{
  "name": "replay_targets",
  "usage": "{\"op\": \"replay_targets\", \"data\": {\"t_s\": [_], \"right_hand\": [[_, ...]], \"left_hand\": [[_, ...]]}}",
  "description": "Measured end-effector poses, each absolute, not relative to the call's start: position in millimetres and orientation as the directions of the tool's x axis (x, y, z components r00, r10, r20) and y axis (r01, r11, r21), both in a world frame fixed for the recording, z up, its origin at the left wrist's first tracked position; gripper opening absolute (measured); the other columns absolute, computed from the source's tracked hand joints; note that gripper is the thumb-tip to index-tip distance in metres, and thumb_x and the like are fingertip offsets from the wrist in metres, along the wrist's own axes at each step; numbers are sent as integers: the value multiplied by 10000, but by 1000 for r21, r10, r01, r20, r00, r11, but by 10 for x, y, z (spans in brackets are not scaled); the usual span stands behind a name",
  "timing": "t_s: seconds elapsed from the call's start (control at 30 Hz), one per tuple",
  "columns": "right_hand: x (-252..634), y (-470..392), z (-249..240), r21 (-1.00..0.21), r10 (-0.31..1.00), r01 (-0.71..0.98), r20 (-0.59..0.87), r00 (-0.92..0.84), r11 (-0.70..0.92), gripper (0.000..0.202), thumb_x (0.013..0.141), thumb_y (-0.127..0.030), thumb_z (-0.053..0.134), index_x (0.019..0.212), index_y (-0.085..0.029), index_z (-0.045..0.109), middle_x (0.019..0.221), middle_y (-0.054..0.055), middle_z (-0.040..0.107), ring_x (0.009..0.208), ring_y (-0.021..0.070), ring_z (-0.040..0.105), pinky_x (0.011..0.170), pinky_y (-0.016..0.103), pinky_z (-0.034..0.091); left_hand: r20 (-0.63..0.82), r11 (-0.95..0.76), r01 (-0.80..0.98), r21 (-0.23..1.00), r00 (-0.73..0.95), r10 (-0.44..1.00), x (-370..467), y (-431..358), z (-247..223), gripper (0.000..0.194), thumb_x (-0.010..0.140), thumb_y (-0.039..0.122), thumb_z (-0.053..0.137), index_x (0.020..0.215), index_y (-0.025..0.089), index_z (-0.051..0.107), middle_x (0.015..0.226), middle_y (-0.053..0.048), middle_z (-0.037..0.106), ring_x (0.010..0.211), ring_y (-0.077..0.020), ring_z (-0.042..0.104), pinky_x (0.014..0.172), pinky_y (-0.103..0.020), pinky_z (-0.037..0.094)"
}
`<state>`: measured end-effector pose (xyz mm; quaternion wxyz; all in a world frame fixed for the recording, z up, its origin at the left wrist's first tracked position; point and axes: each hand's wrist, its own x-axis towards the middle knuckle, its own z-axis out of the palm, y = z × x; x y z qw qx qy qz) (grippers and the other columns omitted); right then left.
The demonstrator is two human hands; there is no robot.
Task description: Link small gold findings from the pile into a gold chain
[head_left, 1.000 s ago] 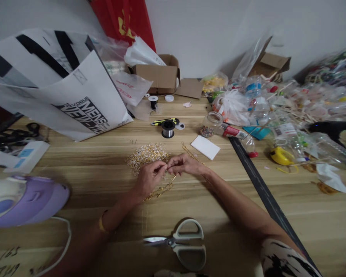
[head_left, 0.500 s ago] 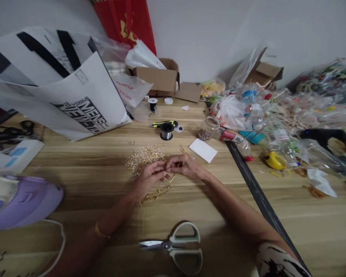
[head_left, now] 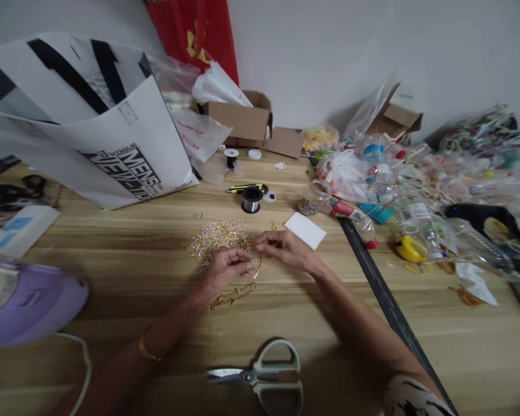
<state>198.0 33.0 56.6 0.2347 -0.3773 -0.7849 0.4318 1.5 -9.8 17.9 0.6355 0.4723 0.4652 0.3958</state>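
My right hand (head_left: 283, 249) is closed in a pinch, and a short gold strand (head_left: 257, 269) hangs beneath its fingertips. Just to its left, my left hand (head_left: 229, 269) has thumb and fingers pressed together; whatever lies between them is too small to make out. A small gap separates the two hands. Behind my left hand spreads a heap of gold and clear beaded pieces (head_left: 214, 236). A gold beaded chain (head_left: 231, 297) lies on the table below the hands. Another small gold piece (head_left: 273, 225) rests beyond my right hand.
Scissors (head_left: 260, 372) lie partly spread in front. Beyond the heap are a wire spool (head_left: 252, 200), a yellow-black cutter (head_left: 240, 189) and a white pad (head_left: 305, 230). A jar of beads (head_left: 316, 195) and plastic clutter (head_left: 416, 190) fill the right; a purple appliance (head_left: 34, 306) stands left.
My hands have drawn apart slightly, the right moving a little to the right. The gold strand now hangs more plainly between them. The view has shifted slightly.
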Motion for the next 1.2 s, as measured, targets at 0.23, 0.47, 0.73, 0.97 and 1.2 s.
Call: {"op": "replay_targets", "data": {"t_s": [0.23, 0.47, 0.73, 0.97, 1.2], "right_hand": [[2232, 564, 448, -519, 891, 737, 126, -435, 433, 127, 855, -156, 547, 917, -168, 658, 909, 55, 649, 734, 135, 574, 652, 229, 387], [2110, 485, 379, -309, 732, 697, -5, -681, 647, 162, 888, -158, 542, 1013, -203, 634, 1034, 64, 576, 762, 122, 582, 670, 231, 369], [2042, 415, 467, -248, 677, 671, -75, -732, 698, 108, 913, -155, 519, 930, -187, 621, 1014, 46, 562, 717, 102, 562, 633, 245, 348], [1983, 372, 476, -190, 690, 696, -112, -716, 692, 99, 925, -154, 494, 903, -162, 590, 940, 41, 559, 696, 106, 538, 613, 253, 336], [1972, 366, 460, -312, 671, 656, -72, -738, 687, 83, 918, -133, 477, 906, -161, 554, 950, 41, 552, 705, 105, 515, 616, 238, 342]], "left_hand": [[-161, 152, 54, 987, 241, 957, -32, -105, 212, 121, 676, 236, 705, 726, 129, 678, 627, -5, 656, 580, -107, 565, 585, -232, 467], [-149, 149, 15, 989, 215, 965, -30, -117, 231, 116, 692, 252, 679, 701, 143, 639, 639, -5, 654, 599, -115, 582, 593, -238, 487], [-122, 121, 15, 993, 188, 975, -46, -113, 196, 177, 698, 305, 679, 730, 139, 623, 651, -10, 659, 608, -122, 594, 597, -247, 499], [-91, 91, 8, 996, 178, 980, -54, -104, 162, 192, 701, 320, 677, 722, 140, 615, 626, -4, 639, 584, -114, 577, 565, -233, 484], [-88, 86, 18, 996, 156, 984, -58, -89, 136, 191, 706, 317, 683, 723, 138, 617, 635, -10, 650, 581, -114, 577, 555, -227, 479]]}}
